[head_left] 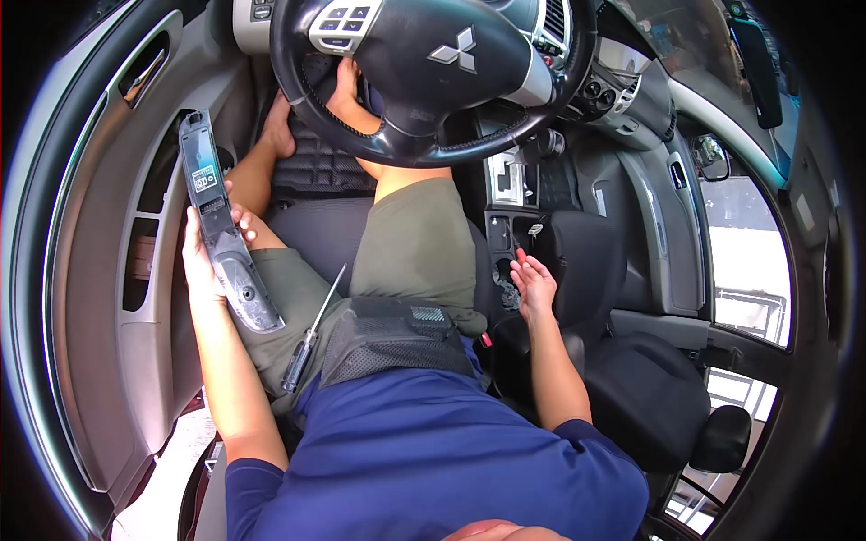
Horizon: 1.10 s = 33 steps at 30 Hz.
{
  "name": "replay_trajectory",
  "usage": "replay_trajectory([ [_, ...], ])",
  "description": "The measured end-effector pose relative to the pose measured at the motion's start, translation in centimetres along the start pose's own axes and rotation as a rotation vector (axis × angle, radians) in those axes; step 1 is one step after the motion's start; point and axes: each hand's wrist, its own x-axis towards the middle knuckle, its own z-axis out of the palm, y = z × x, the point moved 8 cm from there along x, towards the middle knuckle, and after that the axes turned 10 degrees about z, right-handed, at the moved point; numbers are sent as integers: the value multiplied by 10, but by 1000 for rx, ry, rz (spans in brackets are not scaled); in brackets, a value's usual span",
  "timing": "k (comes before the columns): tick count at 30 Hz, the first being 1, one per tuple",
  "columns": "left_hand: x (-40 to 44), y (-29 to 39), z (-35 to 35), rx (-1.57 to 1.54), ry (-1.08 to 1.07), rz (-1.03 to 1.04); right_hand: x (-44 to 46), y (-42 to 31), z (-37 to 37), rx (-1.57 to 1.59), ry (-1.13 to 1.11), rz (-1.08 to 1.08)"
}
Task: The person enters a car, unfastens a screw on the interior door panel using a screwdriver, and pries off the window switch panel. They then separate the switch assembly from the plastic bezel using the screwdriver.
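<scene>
A long dark plastic panel (209, 194) with a white label is gripped in my left hand (200, 257), beside the driver's door. My left fingers wrap round its edge near the middle. Above the centre console, my right hand (536, 287) is closed with a small red object (520, 256) showing at the fingertips. A screwdriver (305, 353) with a clear and black handle lies on my lap, its shaft pointing towards the steering wheel. Next to it, a black mesh pouch (397, 335) sits at my waist.
The black steering wheel (410, 149) stands in front of my legs. To the right are the gear selector (511, 177) and the dark passenger seat (586, 270). The grey door panel (99, 298) is close on the left.
</scene>
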Motion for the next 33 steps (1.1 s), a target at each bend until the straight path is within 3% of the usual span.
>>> replay_trajectory([
  [6,-5,0,6,12,56,22,-4,-3,-7,101,-22,-62],
  [9,-15,-3,23,-56,57,-19,-23,-22,14,-60,-119,-188],
  [12,-24,-11,31,-135,34,4,-74,-59,83,-150,-335,-360],
  [14,-33,-7,60,-184,24,40,-112,-81,130,17,-518,-322],
  [16,-39,-13,50,-69,87,85,-167,-104,186,112,-790,-445],
  [18,-45,-10,60,88,143,117,-211,-103,245,268,-1149,-339],
  [20,-48,5,97,112,39,209,-265,-95,299,205,-1309,-268],
  [22,-50,8,105,208,-49,267,-295,-84,338,72,-1246,-181],
  [23,-54,9,108,298,-27,267,-298,-85,349,-59,-1210,-270],
  [24,-54,10,113,261,-90,229,-300,-88,357,-221,-1050,-405],
  [26,-58,14,123,340,-92,326,-335,-109,366,-479,-877,-969],
  [28,-58,13,131,326,-119,354,-322,-79,385,-446,-1212,-587],
  [30,-59,13,137,359,-162,380,-314,-82,382,-585,-1174,-554],
  [33,-55,4,114,350,-69,316,-307,-98,373,-438,-1047,-616],
])
